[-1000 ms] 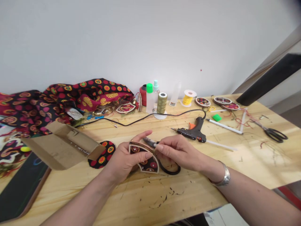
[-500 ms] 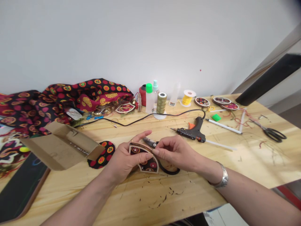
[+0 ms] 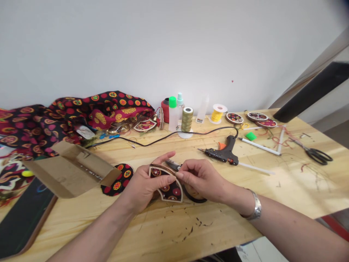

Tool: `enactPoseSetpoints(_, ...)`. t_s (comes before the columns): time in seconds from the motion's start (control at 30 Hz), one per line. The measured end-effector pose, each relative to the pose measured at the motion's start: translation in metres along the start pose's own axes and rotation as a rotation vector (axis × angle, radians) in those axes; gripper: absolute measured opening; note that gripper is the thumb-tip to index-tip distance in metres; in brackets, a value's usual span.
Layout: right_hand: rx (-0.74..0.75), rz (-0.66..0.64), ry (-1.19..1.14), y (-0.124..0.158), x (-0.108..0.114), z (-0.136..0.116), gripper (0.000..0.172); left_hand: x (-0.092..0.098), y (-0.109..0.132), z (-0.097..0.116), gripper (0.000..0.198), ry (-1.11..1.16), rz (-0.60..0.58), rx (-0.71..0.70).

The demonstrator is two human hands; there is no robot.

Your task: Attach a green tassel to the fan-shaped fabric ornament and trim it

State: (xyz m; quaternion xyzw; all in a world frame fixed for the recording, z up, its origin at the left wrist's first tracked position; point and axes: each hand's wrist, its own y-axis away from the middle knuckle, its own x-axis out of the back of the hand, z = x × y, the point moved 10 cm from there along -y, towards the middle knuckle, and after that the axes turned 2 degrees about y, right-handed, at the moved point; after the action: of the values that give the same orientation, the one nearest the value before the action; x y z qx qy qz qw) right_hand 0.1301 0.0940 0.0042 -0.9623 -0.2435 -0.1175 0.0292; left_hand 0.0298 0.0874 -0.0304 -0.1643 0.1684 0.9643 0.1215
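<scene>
My left hand grips a fan-shaped, fabric-covered piece with a pale rim and dark floral cloth, its thumb across the front. My right hand is closed, thumb and forefinger pinched at the piece's upper right edge; whatever sits between those fingertips is too small to make out. Behind both hands lies a pair of scissors with black handles, partly covered by the right hand. A round patch of floral cloth rests left of my left hand, partly under the cardboard box.
An open cardboard box and a dark tablet-like slab lie left. Beyond my right hand is a glue gun with its black cord. Thread spools, bottles and bunched cloth line the wall. More scissors lie right.
The fan-shaped piece has tilted slightly, showing more of its front, and shifted a little left. My right hand has moved slightly left with it; both grips look the same.
</scene>
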Motion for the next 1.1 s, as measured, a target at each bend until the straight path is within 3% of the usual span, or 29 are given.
enactPoseSetpoints(0.37, -0.088, -0.116, -0.263, 0.0028, -0.0069, -0.0024, 0.042, -0.003, 0.0004, 0.0006, 0.02, 0.071, 0.003, 0.021)
enactPoseSetpoints(0.57, -0.083, -0.071, -0.225, 0.0023, -0.0041, 0.0001, 0.034, -0.0031, 0.0015, 0.0041, 0.006, 0.037, -0.003, -0.005)
enactPoseSetpoints(0.77, -0.07, -0.065, -0.187, 0.0012, -0.0034, -0.0008, 0.031, -0.0027, 0.0013, 0.0035, 0.014, 0.004, 0.005, 0.0)
enactPoseSetpoints(1.1, -0.038, -0.024, -0.111, 0.0018, -0.0027, 0.0018, 0.031, -0.0027, 0.001, 0.004, 0.01, 0.046, 0.029, -0.002)
